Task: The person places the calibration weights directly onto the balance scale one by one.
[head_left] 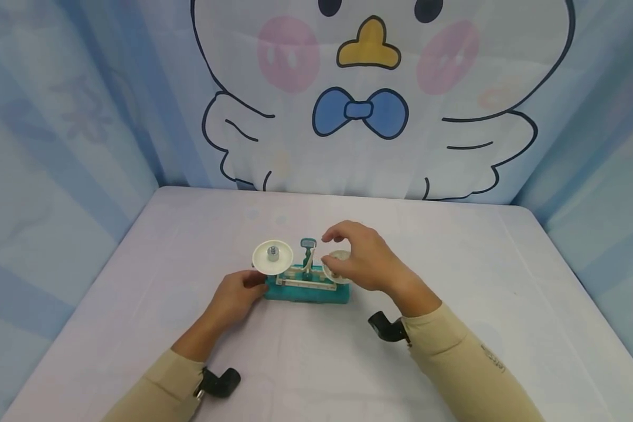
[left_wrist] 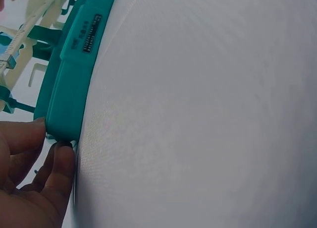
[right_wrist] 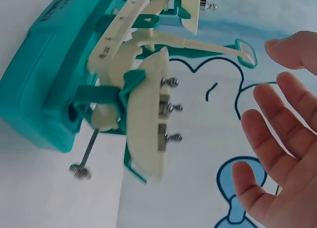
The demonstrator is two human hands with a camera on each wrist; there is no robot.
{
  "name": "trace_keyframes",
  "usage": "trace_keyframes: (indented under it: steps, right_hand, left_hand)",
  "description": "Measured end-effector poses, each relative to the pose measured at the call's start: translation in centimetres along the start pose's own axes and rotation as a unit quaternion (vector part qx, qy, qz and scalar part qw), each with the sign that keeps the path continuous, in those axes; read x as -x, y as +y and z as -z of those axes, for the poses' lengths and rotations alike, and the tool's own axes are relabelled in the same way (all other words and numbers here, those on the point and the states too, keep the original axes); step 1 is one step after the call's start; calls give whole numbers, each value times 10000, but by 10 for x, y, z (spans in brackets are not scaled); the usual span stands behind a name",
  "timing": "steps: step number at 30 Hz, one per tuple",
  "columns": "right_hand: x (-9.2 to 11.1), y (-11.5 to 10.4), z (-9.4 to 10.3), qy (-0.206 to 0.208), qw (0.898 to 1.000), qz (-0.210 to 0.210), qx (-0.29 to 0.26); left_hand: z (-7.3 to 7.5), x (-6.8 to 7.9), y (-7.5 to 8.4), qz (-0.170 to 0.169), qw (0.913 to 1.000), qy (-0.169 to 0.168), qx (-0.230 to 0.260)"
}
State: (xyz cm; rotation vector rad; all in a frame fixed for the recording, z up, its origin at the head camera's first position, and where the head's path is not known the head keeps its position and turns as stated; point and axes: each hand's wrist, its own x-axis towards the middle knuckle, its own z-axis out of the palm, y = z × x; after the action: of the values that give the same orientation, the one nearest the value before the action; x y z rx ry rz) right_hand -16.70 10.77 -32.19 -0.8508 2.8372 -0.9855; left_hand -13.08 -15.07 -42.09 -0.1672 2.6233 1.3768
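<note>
A teal and cream balance scale [head_left: 307, 293] stands on the table. My left hand [head_left: 237, 298] pinches the left end of its base, thumb and fingers at the corner [left_wrist: 54, 131]. One metal weight [head_left: 273, 253] sits on the left pan [head_left: 264, 265]. On the right pan [right_wrist: 143, 119] stand three metal weights [right_wrist: 171, 107], seen in the right wrist view. Beside that pan, my right hand [head_left: 366, 258] is raised with its fingers spread and apart, holding nothing; in the head view it partly hides the pan.
A pale cloth covers the table [head_left: 306, 363]. Behind it hangs a curtain [head_left: 369, 158] printed with a cartoon bird, and more blue curtains flank both sides. A black wrist camera [head_left: 387, 327] juts from the right sleeve, another [head_left: 221, 383] from the left.
</note>
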Motion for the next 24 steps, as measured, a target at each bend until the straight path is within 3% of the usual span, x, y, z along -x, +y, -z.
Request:
trace_keyframes:
  steps: [15, 24]
  right_hand:
    - [22, 22, -1, 239, 9992, -293, -130]
    - [34, 28, 2, 434, 9978, -486, 113]
  left_hand:
    - [7, -1, -4, -86, 9999, -83, -98]
    - [28, 3, 4, -42, 9992, -131, -363]
